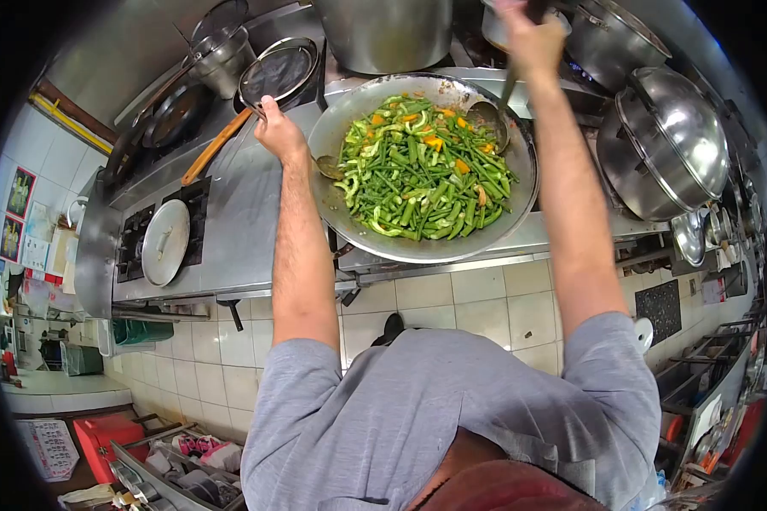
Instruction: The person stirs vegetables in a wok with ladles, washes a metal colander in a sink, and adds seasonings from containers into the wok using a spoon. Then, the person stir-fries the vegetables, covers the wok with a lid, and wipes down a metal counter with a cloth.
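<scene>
A wide metal wok [533, 183] is filled with cut green vegetables [426, 192], among them long beans and okra, with orange pieces mixed in. Closed at the wok's left rim, my left hand [279, 132] grips a utensil; its round, spoon-like head [328, 167] rests at the left edge of the vegetables. My right hand [534, 43] is raised above the far right rim, somewhat blurred, closed round the handle of a ladle [489, 123]. The ladle's bowl dips into the vegetables at the back right. Both handles are partly hidden by my hands.
A large pot [383, 34] stands behind the wok. Steel bowls [669, 140] are stacked at the right. On the left are a strainer [279, 72], a wooden handle [216, 146], a round lid [166, 243] on a burner, and a dark pan [179, 115].
</scene>
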A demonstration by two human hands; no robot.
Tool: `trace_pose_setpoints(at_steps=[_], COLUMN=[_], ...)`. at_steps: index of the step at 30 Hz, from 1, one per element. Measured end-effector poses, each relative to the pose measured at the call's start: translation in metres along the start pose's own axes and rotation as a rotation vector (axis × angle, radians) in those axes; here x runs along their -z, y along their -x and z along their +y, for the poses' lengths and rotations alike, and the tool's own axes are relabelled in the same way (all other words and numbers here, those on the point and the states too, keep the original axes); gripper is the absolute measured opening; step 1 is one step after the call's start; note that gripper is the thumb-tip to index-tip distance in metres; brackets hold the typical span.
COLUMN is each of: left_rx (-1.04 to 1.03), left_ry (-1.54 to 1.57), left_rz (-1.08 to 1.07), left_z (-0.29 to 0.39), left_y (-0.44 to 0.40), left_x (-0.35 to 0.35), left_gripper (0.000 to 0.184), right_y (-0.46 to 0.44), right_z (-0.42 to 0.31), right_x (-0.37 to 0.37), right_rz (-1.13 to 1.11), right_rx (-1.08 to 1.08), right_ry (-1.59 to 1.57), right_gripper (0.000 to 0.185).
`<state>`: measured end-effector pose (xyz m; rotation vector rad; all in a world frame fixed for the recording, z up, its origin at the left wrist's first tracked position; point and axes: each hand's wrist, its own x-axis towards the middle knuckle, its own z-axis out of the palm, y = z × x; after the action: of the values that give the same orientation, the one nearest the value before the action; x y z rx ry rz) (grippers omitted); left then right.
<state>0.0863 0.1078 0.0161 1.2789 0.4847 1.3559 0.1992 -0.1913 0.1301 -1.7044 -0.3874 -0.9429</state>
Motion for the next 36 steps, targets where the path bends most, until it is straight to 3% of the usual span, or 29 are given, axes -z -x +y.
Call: trace_pose_setpoints(at_steps=[1,2,3,4,7,9,12,18,21,24,26,30,32,36], left_rx=[0.020,0.023,0.162,0.304,0.351,0.261,0.555,0.570,0.533,0.378,0.142,0.075,0.013,-0.076], left_ry=[0.030,0.027,0.111,0.195,0.275,0.212,0.479,0.489,0.510,0.427,0.384,0.426,0.456,0.570], left_rz=[0.034,0.030,0.071,0.106,0.085,0.075,0.100,0.080,0.018,-0.134,-0.357,-0.576,-0.592,-0.662], left_z=[-0.013,-0.034,-0.057,-0.065,-0.088,-0.103,-0.099,-0.108,-0.087,-0.042,-0.010,0.055,0.077,0.120], left_y=[-0.006,-0.003,-0.001,0.001,0.007,0.009,0.030,0.047,0.063,0.083,0.091,0.101,0.103,0.100], left_x=[-0.003,-0.003,-0.006,-0.015,-0.043,-0.056,-0.066,-0.091,-0.101,-0.101,-0.091,-0.058,-0.043,-0.013], left_gripper=[0.051,0.051,0.049,0.048,0.047,0.045,0.042,0.045,0.044,0.040,0.038,0.037,0.036,0.032], right_y=[-0.025,-0.047,-0.063,-0.065,-0.061,-0.053,-0.033,0.013,0.039,0.069,0.086,0.119,0.127,0.110], right_z=[0.022,0.059,0.087,0.094,0.133,0.155,0.169,0.153,0.096,0.022,-0.020,-0.071,-0.096,-0.111], right_x=[0.000,0.013,0.027,0.038,0.069,0.087,0.108,0.126,0.115,0.100,0.100,0.124,0.141,0.164], right_rz=[0.080,0.084,0.092,0.162,0.304,0.384,0.430,0.502,0.477,0.221,0.067,-0.245,-0.376,-0.543], right_rx=[0.023,-0.171,-0.357,-0.398,-0.525,-0.612,-0.660,-0.689,-0.531,-0.175,-0.001,0.337,0.488,0.658], right_ry=[-0.340,-0.474,-0.608,-0.647,-0.765,-0.747,-0.749,-0.859,-0.922,-0.940,-0.994,-0.996,-0.824,-0.800], right_gripper=[0.022,0.021,0.024,0.022,0.024,0.024,0.026,0.028,0.028,0.024,0.022,0.023,0.027,0.033])
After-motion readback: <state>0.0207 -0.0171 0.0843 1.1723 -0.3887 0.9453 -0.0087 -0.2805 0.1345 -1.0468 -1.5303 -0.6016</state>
